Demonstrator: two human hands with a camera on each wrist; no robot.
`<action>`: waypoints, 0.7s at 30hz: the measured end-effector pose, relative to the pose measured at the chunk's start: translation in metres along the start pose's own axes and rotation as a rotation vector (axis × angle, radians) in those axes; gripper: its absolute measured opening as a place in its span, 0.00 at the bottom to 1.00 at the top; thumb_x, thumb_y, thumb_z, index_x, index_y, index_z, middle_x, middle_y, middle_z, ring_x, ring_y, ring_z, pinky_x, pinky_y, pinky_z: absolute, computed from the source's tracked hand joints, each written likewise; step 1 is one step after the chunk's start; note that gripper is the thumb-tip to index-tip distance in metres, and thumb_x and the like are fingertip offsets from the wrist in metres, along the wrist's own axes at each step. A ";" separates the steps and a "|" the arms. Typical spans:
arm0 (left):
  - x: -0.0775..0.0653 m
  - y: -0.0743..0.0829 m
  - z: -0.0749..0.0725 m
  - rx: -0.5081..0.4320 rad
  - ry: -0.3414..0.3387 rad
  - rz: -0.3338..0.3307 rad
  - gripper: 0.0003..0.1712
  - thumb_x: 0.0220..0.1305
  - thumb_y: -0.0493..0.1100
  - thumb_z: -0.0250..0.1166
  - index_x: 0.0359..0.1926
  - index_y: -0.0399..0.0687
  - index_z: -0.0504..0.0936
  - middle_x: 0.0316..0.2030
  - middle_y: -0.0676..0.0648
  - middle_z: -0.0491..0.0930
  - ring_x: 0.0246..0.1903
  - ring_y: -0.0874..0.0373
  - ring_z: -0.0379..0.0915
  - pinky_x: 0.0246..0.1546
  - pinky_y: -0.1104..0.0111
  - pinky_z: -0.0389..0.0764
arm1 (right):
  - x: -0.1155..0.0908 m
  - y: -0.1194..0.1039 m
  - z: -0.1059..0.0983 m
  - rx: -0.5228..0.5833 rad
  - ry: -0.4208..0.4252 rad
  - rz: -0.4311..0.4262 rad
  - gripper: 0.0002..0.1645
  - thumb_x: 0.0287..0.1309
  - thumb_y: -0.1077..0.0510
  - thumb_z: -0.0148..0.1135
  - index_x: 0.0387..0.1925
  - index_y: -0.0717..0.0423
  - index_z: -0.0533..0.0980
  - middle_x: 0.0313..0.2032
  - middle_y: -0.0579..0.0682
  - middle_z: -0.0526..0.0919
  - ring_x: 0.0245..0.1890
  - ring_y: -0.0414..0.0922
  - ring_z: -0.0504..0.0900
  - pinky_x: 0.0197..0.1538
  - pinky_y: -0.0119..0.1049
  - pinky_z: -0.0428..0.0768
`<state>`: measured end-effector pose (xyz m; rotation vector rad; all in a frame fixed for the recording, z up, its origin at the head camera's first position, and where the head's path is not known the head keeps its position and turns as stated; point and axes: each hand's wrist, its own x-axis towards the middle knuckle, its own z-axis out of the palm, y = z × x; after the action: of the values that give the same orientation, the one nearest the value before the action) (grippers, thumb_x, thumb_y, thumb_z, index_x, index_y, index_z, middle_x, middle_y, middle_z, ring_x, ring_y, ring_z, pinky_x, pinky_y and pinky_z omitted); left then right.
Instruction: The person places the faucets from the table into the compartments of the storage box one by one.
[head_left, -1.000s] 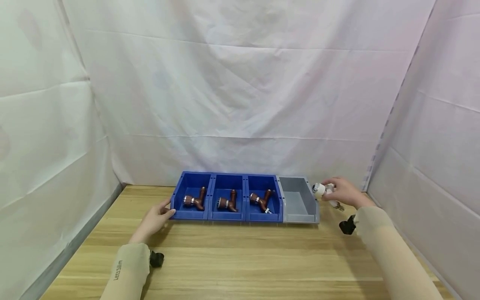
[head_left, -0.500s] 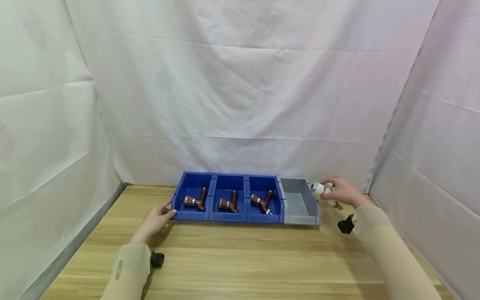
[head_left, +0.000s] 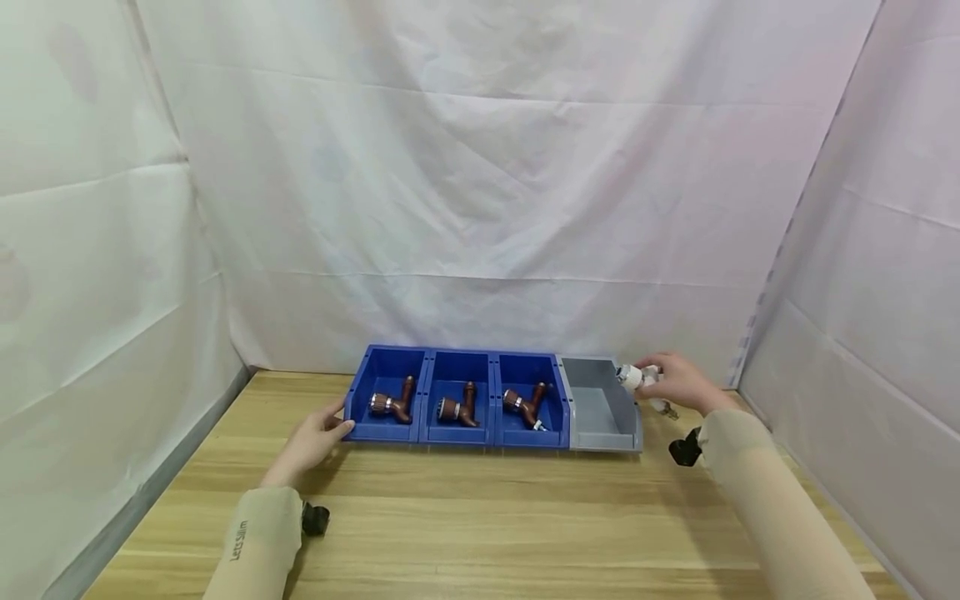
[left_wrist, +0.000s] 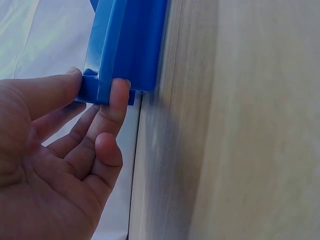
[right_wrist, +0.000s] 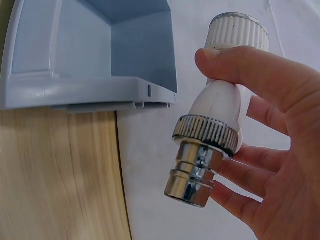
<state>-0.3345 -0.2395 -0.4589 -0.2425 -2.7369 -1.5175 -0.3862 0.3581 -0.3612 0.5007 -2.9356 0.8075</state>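
My right hand (head_left: 675, 383) holds a white tap (right_wrist: 220, 102) between thumb and fingers, just beyond the right wall of the grey bin (head_left: 600, 437). The tap has a ribbed white knob and a ridged metal spout end, seen close in the right wrist view. At the other end of the row, my left hand (head_left: 311, 437) grips the front left corner of the leftmost blue bin (left_wrist: 105, 55), thumb on one side and a finger on the other. A brown tap (head_left: 401, 410) lies inside that bin.
The middle blue bin (head_left: 455, 434) and the third blue bin (head_left: 531, 437) hold one brown tap each; the third tap has a white tip. All the bins stand joined in a row on the wooden table (head_left: 480, 525), before a white cloth backdrop (head_left: 480, 208).
The right hand has shifted slightly left with the white tap, bringing its knob over the grey bin's right edge. The left hand keeps its grip on the blue bin's corner.
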 end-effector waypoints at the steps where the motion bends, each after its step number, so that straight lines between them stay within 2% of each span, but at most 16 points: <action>1: 0.000 0.000 0.000 0.004 0.000 0.000 0.34 0.71 0.39 0.57 0.71 0.31 0.56 0.42 0.34 0.81 0.15 0.53 0.68 0.17 0.62 0.74 | 0.000 0.000 0.001 0.004 -0.005 -0.001 0.32 0.45 0.56 0.76 0.51 0.69 0.77 0.46 0.66 0.77 0.39 0.54 0.77 0.38 0.44 0.77; 15: 0.002 0.000 -0.001 -0.006 -0.005 0.015 0.34 0.71 0.39 0.57 0.71 0.31 0.56 0.42 0.33 0.80 0.18 0.52 0.71 0.18 0.62 0.75 | 0.004 -0.003 0.004 0.037 -0.009 -0.003 0.31 0.46 0.60 0.74 0.53 0.70 0.76 0.49 0.69 0.74 0.40 0.54 0.76 0.37 0.43 0.77; 21: 0.001 -0.002 -0.002 0.001 -0.001 0.022 0.34 0.71 0.39 0.57 0.71 0.30 0.56 0.43 0.32 0.80 0.18 0.52 0.70 0.19 0.63 0.75 | 0.004 -0.005 0.004 0.033 -0.029 0.021 0.34 0.46 0.57 0.75 0.54 0.69 0.75 0.51 0.68 0.74 0.41 0.54 0.76 0.40 0.44 0.78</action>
<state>-0.3358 -0.2417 -0.4595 -0.2729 -2.7259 -1.5116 -0.3879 0.3504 -0.3618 0.4891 -2.9633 0.8594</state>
